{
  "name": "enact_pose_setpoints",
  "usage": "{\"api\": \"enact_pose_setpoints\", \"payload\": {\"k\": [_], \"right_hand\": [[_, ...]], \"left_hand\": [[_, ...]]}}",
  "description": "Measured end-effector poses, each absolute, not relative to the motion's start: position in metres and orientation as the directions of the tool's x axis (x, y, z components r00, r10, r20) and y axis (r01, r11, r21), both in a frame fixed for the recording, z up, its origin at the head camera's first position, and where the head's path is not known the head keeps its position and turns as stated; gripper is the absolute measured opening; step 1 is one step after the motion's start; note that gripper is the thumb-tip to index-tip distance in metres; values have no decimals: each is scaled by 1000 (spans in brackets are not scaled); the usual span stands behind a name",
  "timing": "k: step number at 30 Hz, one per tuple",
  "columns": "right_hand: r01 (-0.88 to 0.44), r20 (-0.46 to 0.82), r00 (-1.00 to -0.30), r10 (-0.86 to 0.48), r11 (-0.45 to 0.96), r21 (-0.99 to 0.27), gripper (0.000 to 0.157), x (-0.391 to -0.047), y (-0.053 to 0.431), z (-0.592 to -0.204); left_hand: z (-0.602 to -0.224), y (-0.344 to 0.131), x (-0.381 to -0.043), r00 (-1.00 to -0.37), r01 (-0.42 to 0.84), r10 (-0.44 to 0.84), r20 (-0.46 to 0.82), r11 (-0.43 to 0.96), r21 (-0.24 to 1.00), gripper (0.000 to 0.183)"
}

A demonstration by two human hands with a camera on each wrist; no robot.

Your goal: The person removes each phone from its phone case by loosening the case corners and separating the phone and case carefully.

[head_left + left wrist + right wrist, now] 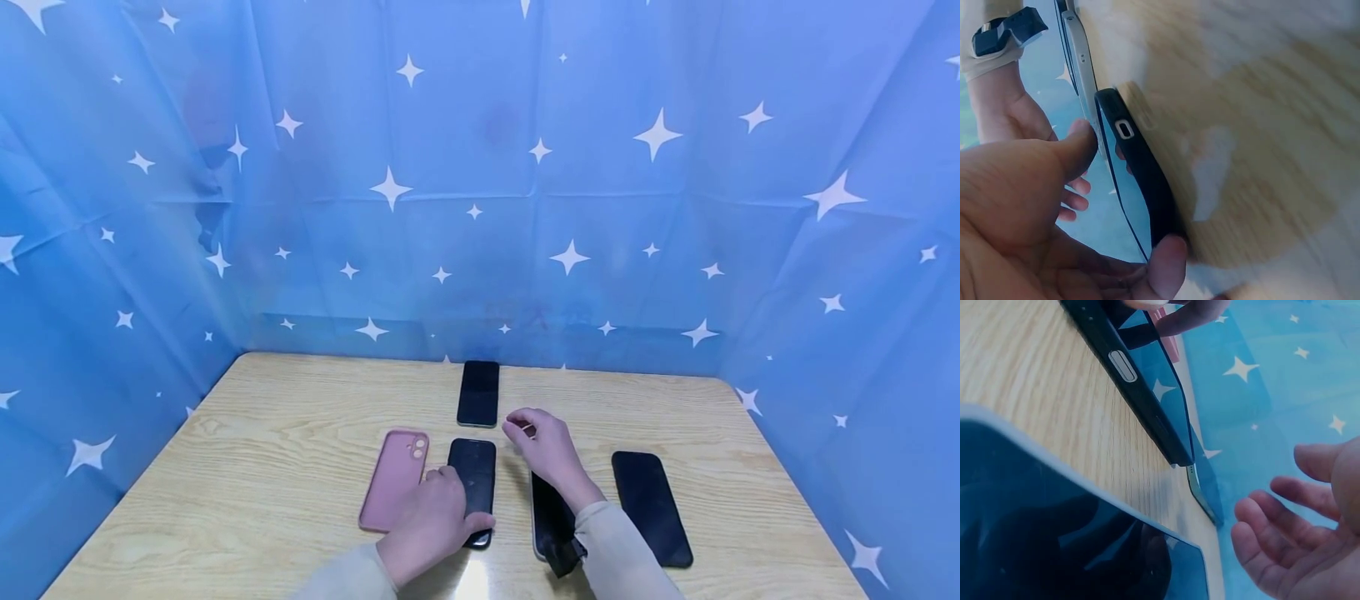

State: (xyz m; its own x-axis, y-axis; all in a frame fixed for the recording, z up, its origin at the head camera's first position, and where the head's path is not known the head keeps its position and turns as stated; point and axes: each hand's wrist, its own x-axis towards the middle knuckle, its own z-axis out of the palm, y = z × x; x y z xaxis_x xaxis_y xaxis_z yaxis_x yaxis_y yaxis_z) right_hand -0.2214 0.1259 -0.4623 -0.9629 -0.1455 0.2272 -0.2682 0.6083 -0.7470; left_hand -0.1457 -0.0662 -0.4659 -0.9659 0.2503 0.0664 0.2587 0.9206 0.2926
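My left hand (431, 517) lies over a phone in a black case (475, 475) on the table. In the left wrist view a fingertip touches the black case's (1147, 169) lower left corner, while the thumb stretches over the screen toward the right edge. My right hand (551, 450) hovers above a silver-edged phone (546, 508), its fingers loosely bent with nothing between them. From the right wrist that hand (1297, 519) appears palm side, apart from both phones. The right forearm partly covers the silver-edged phone.
A pink phone case (393, 479) lies left of the left hand. Another dark phone (478, 393) sits near the table's back edge, and one more (652, 508) lies to the right. A blue star-patterned cloth (480, 250) hangs around the wooden table (247, 467).
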Motion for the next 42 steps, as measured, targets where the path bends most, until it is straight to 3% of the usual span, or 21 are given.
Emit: {"api": "enact_pose_setpoints", "payload": {"k": [7, 15, 21, 29, 35, 42], "right_hand": [[-258, 225, -965, -131, 606, -753, 20, -223, 127, -463], [-239, 209, -970, -122, 607, -758, 19, -226, 131, -467], [-243, 221, -969, -112, 607, -757, 15, -227, 132, -467], [-230, 214, -972, -100, 602, -765, 16, -228, 134, -464], [-234, 215, -971, -104, 594, -770, 18, -227, 135, -462], [-241, 224, -969, -103, 594, -767, 18, -225, 136, -460]], "left_hand": [[-470, -64, -151, -969, 248, 241, 62, 909, 336, 89], [-467, -65, -157, -983, 93, 154, -98, 884, 457, 105], [-470, -68, -160, -980, 73, 150, -127, 877, 475, 72], [-470, -77, -165, -975, 47, 172, -138, 773, 633, 75], [-468, -86, -165, -965, 9, 227, -133, 533, 846, 23], [-468, -89, -163, -953, -71, 263, -153, 295, 953, 16]]}}
